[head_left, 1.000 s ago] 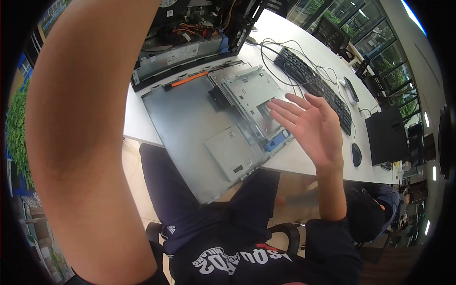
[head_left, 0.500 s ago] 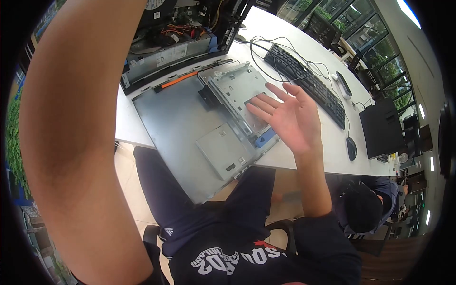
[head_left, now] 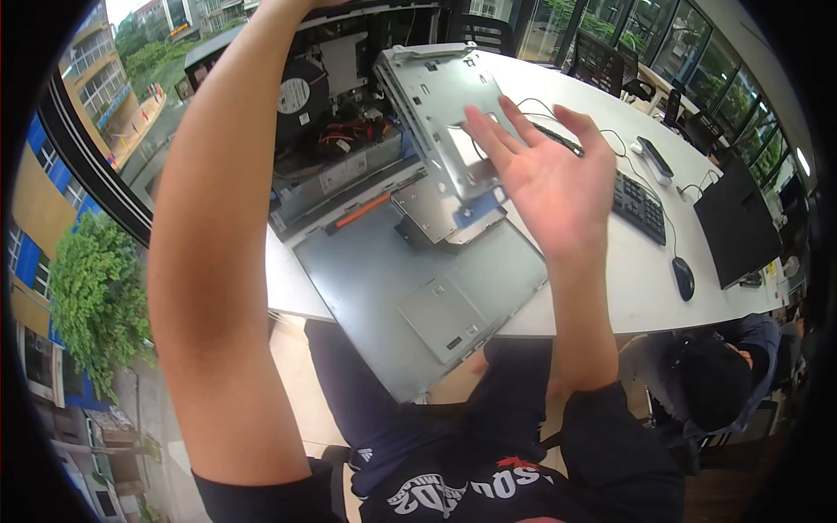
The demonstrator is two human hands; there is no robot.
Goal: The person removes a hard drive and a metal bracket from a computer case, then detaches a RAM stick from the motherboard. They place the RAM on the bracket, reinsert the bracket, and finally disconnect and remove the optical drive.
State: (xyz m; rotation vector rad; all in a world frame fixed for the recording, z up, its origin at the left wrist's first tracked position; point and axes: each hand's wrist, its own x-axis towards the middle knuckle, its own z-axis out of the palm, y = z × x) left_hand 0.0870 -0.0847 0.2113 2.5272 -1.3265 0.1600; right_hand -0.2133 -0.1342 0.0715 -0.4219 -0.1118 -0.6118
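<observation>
A metal bracket [head_left: 449, 87] is raised and tilted in front of the open computer case [head_left: 357, 174]. My right hand [head_left: 558, 179], palm toward the camera, has its fingers over the right side of the bracket, near an opening; the exact grip is partly hidden, and the thumb and index finger stand apart. Below the bracket, a smaller metal piece [head_left: 425, 209] lies on the flat metal side panel [head_left: 366, 279]. My left hand [head_left: 327, 3] reaches up past the case to the top edge, its fingers out of frame.
On the white desk [head_left: 645, 288] are a black keyboard [head_left: 641, 207], cables and a mouse [head_left: 683, 279]. A black monitor [head_left: 739, 222] stands at the right. A person in a dark cap [head_left: 711, 383] is at the lower right. The side panel overhangs the desk's near edge.
The bracket has risen off the side panel toward the case, uncovering the smaller metal piece. My right hand has moved up with it. The camera view has shifted, showing more of the case.
</observation>
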